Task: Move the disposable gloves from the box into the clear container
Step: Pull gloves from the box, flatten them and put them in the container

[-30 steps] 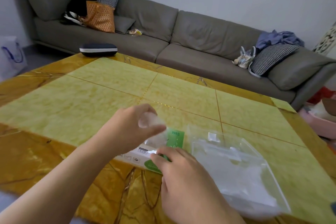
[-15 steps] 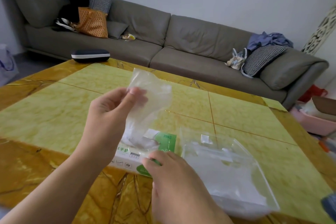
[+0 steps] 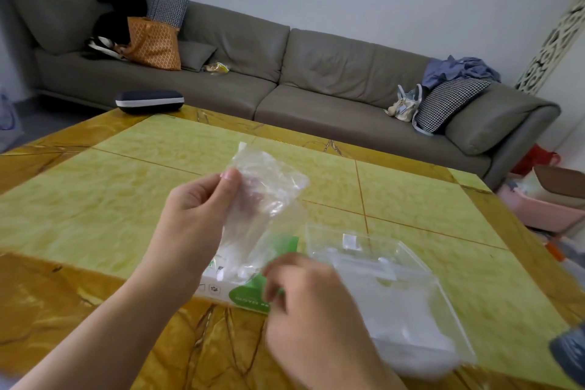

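Note:
A thin clear disposable glove [image 3: 266, 196] hangs above the white and green glove box [image 3: 243, 293], its lower end still over the box opening. My left hand [image 3: 196, 215] pinches the glove near its top between thumb and fingers. My right hand [image 3: 313, 304] rests with curled fingers on the box's green right end, blurred. The clear container [image 3: 408, 266] lies just right of the box and holds pale crumpled gloves.
The yellow marble table [image 3: 126, 187] carries a dark case [image 3: 149, 101] at its far left corner. A grey sofa [image 3: 316, 85] with bags and cushions runs behind. A pink tub [image 3: 538, 209] stands on the floor at the right.
My left hand has drawn a glove up out of the box and lifted it higher. My right hand has stayed at the box's right end.

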Motion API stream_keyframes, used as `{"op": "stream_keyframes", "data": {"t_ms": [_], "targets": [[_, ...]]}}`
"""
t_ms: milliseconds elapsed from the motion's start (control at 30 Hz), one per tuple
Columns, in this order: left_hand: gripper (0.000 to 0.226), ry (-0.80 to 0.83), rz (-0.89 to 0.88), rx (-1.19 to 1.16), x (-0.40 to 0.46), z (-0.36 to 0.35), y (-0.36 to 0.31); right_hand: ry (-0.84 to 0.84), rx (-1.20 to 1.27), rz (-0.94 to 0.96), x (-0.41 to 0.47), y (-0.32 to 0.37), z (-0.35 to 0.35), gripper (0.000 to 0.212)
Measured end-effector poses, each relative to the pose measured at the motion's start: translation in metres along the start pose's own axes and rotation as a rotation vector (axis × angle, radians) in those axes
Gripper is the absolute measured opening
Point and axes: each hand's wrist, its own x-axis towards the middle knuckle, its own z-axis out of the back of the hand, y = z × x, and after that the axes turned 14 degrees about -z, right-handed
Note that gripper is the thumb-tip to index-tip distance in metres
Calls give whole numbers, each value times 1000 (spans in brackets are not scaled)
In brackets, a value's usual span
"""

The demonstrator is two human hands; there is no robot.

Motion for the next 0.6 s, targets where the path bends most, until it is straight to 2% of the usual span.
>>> {"op": "stream_keyframes", "data": {"t_ms": [67,100,133,167,233,267,333,467,600], "targets": [[39,47,-3,-12,-1,-2,-2,-281,180,-25,5,-9,8,22],[38,86,-18,3,-2,-3,-3,-368,313,-57,7,-13,14,15],[37,128,-42,37,-3,-4,-4,-378,460,-93,10,-15,20,6],[36,170,-72,73,-4,-4,-5,-319,601,-149,13,-14,26,9],[30,273,-120,132,-7,-7,-7,-145,793,-265,18,-13,34,33],[27,322,-130,165,-9,-9,-7,-91,833,-304,21,-12,36,34],[28,357,-123,225,-11,-9,-3,-56,885,-299,23,-9,36,22],[34,266,-40,154,-8,-5,-2,-133,928,-288,26,-20,43,14],[28,98,46,173,1,0,5,-199,1053,-373,29,-43,64,13]]}}
